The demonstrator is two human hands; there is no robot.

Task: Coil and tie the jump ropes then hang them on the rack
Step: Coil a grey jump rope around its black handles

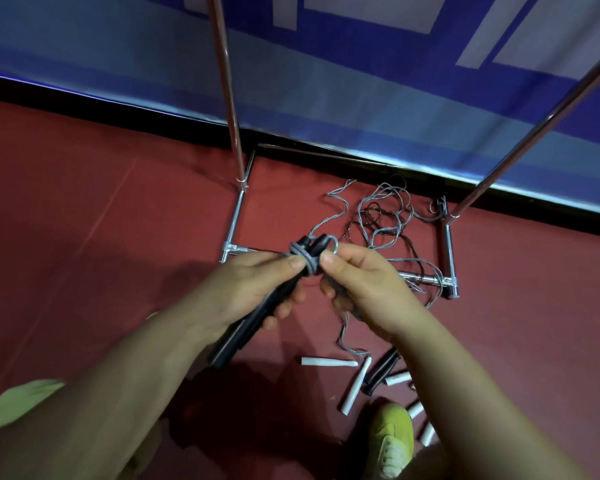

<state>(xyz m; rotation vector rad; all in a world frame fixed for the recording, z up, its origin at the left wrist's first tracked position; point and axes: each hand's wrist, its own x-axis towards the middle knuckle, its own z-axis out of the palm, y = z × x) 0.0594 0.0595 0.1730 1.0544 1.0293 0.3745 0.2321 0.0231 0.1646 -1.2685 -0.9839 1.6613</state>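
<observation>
My left hand [257, 285] grips a pair of black jump-rope handles [243, 327], held together and pointing up and away from me. Grey rope [305, 259] is wound around the handles near their top ends. My right hand [357, 285] pinches a loop of that grey rope beside the handles. The loose length of rope trails down from my right hand to the floor. Behind my hands stands the chrome rack [234, 216], with two uprights rising out of view. A tangle of grey and dark ropes [381, 216] lies inside the rack's base.
Several white handles [328, 362] and a pair of black handles [381, 370] lie on the red floor at lower right. My yellow-green shoe [392, 434] is near them. A blue padded wall [326, 81] runs behind the rack.
</observation>
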